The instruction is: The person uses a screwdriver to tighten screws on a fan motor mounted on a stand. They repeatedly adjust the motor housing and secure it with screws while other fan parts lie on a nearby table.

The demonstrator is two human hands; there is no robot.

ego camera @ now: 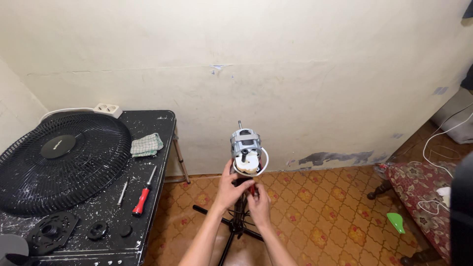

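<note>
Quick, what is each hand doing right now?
Left hand: closed around the stand pole just under the fan motor.
Right hand: pinching a small red-handled tool; grip partly hidden.

I see a black table [160,148] w/ fan grille [61,160], checked cloth [146,145]. Red screwdriver [143,194] & power strip [107,109] lie there too.

Both hands, left hand [227,189] and right hand [259,204], grip the fan stand [238,216] under the bare motor [245,148].
</note>
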